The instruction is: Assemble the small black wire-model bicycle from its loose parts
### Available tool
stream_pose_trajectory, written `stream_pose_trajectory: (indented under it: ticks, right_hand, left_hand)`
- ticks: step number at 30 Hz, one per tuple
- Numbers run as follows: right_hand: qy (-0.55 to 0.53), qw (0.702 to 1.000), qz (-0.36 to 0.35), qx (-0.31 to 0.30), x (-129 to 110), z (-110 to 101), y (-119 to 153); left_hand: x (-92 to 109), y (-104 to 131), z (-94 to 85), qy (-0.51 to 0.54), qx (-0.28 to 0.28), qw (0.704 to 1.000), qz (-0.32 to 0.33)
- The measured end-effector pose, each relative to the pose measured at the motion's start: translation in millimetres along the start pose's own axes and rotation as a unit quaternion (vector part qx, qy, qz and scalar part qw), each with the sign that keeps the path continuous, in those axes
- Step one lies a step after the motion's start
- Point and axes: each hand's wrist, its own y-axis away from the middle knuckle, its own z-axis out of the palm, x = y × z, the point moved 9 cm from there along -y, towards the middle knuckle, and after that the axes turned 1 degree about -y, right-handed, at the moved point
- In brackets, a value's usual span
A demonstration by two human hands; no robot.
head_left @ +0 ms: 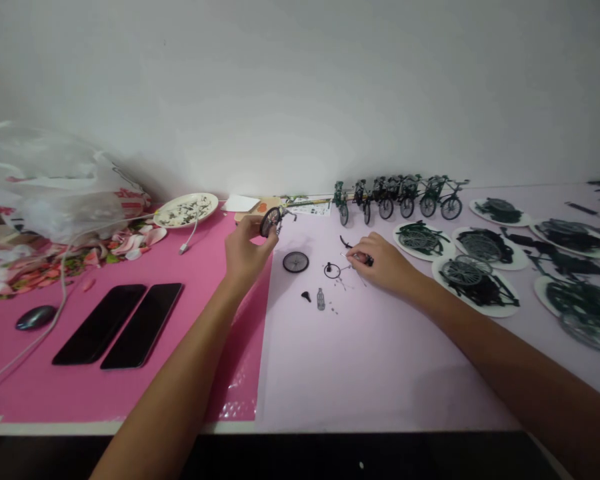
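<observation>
My left hand (247, 253) is closed around a partly built model bicycle (271, 221), raised above the table; its dark wheel and thin grey parts show past the fingers. My right hand (380, 263) is pinched on a small dark piece with a thin light tip, whose kind I cannot make out. Beside its fingertips lies a curved black part (347, 243). Between the hands, a loose wheel (296, 262) and a thin black ring (332, 271) lie flat. Nearer to me are a tiny black saddle (306, 297), a grey slotted part (321, 299) and several tiny bits.
Several finished model bicycles (430, 197) stand along the wall. White plates (507, 308) with bicycle parts fill the right. On the pink left side lie two phones (143, 327), a mouse (36, 317), a cable, a plate (211, 208) of small bits and a plastic bag (70, 207).
</observation>
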Motion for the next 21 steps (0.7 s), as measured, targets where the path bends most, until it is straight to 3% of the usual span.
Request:
stream_pose_trajectory:
  ticks: [4, 8, 14, 21]
  right_hand:
    - [-0.002, 0.995, 0.061, -0.083, 3.2, 9.2, 5.8]
    - [-0.03, 0.985, 0.093, -0.14, -1.3, 15.3, 11.9]
    - [-0.035, 0.983, 0.072, -0.163, -6.9, 21.5, 12.1]
    - [-0.037, 0.986, 0.046, -0.158, -6.8, 25.8, 10.9]
  left_hand:
    - [5.6, -3.0, -3.5, -0.159, -0.032, 0.986, 0.037]
    - [5.5, 0.0, 7.4, -0.218, -0.074, 0.972, 0.045]
    - [20.8, 9.7, 14.5, -0.208, -0.056, 0.971, 0.106]
    - [14.1, 23.9, 34.2, -0.13, -0.091, 0.986, 0.056]
